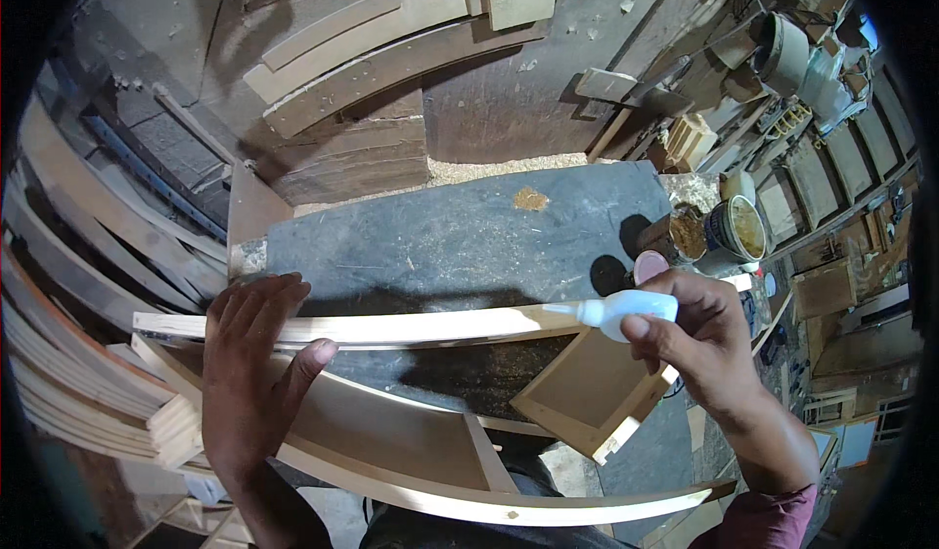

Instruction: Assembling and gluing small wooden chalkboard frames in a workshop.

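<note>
A curved wooden strip (391,326) lay left to right. The left hand (249,368) pressed flat on its left end; the right hand (699,329) squeezed a glue bottle (626,309), nozzle touching its right end.

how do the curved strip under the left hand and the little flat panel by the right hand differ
The strip is long, thin and curved; the panel is short, broad and squarish. The left hand presses the strip, and the glue bottle in the right hand points at it; the panel lies untouched. Both are pale wood.
</note>
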The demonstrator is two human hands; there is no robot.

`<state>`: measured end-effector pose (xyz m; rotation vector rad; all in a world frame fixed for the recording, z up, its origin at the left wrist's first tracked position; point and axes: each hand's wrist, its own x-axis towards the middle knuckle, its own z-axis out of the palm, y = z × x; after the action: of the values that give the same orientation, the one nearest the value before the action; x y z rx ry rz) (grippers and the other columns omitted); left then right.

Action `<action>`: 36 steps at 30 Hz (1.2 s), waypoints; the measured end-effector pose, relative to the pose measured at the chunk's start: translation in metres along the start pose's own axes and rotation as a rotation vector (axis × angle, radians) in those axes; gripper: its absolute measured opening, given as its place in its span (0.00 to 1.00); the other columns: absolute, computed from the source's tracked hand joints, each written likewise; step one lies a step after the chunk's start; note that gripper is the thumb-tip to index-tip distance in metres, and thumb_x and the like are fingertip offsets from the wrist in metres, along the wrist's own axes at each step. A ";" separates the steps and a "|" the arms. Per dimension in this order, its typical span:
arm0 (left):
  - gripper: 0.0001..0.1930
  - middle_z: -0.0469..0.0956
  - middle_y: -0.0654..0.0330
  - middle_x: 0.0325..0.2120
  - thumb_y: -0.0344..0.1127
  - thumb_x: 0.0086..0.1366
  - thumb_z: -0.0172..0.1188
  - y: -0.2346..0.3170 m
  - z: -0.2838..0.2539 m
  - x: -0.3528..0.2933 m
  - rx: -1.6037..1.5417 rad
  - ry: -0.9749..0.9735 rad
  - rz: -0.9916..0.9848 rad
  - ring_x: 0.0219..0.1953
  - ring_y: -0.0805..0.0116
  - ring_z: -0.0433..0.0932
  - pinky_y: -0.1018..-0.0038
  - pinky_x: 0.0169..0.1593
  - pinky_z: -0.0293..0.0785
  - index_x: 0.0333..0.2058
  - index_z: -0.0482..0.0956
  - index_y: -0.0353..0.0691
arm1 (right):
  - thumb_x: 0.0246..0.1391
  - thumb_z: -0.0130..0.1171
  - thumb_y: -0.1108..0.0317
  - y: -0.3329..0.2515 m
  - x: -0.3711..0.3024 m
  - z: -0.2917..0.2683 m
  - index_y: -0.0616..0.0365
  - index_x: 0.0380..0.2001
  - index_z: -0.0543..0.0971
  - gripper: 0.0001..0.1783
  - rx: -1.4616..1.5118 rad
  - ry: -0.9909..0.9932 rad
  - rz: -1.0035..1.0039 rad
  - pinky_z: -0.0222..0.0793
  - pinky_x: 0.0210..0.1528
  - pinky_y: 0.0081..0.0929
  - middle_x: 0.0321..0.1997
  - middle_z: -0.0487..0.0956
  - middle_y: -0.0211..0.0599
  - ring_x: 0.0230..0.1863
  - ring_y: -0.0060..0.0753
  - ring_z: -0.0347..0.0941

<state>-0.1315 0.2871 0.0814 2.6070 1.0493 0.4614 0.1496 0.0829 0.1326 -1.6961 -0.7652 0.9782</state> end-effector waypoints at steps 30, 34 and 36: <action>0.27 0.78 0.51 0.52 0.50 0.59 0.65 -0.004 0.002 0.000 0.041 0.010 0.051 0.58 0.49 0.71 0.52 0.65 0.59 0.52 0.77 0.38 | 0.58 0.68 0.64 0.005 0.009 0.004 0.65 0.35 0.83 0.12 -0.151 -0.039 -0.012 0.64 0.33 0.15 0.29 0.80 0.27 0.30 0.12 0.71; 0.28 0.78 0.51 0.52 0.51 0.59 0.65 -0.003 0.001 -0.001 0.063 0.014 0.048 0.58 0.48 0.71 0.51 0.66 0.59 0.52 0.77 0.38 | 0.58 0.68 0.64 0.005 0.010 0.003 0.65 0.35 0.83 0.12 -0.163 -0.034 -0.008 0.64 0.33 0.15 0.29 0.80 0.28 0.31 0.12 0.71; 0.28 0.78 0.51 0.52 0.52 0.60 0.65 -0.003 0.001 -0.001 0.049 0.010 0.039 0.58 0.48 0.71 0.51 0.66 0.58 0.53 0.77 0.38 | 0.58 0.68 0.64 0.005 0.009 0.003 0.65 0.35 0.83 0.12 -0.162 -0.036 0.003 0.64 0.33 0.15 0.29 0.80 0.28 0.31 0.12 0.71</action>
<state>-0.1337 0.2885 0.0787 2.6754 1.0272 0.4633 0.1516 0.0906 0.1249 -1.8231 -0.8854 0.9726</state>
